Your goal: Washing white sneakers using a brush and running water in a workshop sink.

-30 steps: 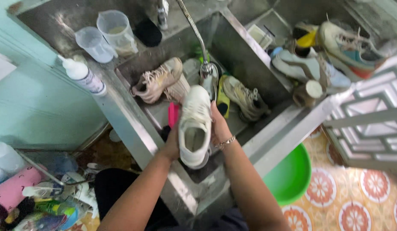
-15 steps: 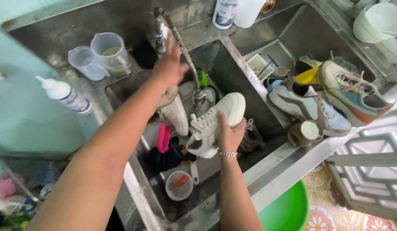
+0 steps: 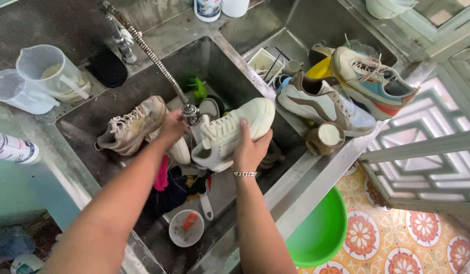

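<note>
Rinsing step: right hand (image 3: 251, 147) grips the white lace-up sneaker (image 3: 232, 133); left hand (image 3: 172, 127) seems closed on the flexible metal faucet hose (image 3: 190, 112). Next, aim water inside.

A home wash area, with a steel double sink used for scrubbing shoes.

The steel sink (image 3: 93, 114) has two basins and a tap with a flexible hose (image 3: 154, 56). Sneakers (image 3: 321, 101) are piled at the right basin's front edge, and measuring jugs (image 3: 52, 73) stand on the back left corner. A patterned tile floor (image 3: 397, 238), a green plastic basin (image 3: 321, 233) and a white lattice grille (image 3: 427, 137) suggest a household.
</note>
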